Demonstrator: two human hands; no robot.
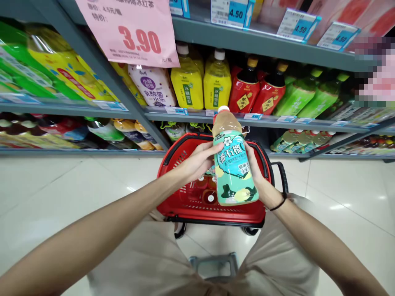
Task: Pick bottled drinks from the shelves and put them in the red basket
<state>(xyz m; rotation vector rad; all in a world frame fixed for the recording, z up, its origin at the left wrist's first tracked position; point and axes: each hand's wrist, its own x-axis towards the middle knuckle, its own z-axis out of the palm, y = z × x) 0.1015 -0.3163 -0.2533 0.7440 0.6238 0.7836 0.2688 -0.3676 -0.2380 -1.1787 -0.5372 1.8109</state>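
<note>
Your left hand (201, 161) and right hand (254, 167) grasped a glossy, round-shouldered plastic guava-drink bottle (236, 164), tilted between them above the slotted red plastic basket (210, 214).

Beige trousers (138, 250), thin black wristband (280, 204)

On our bottle (234, 168) we see turquoise and mint, with a white flower (228, 140) and dark blotches (227, 192). Our basket (212, 214) is red, trimmed black. We find the price sheet (131, 31) pink with red digits (140, 40).
</note>
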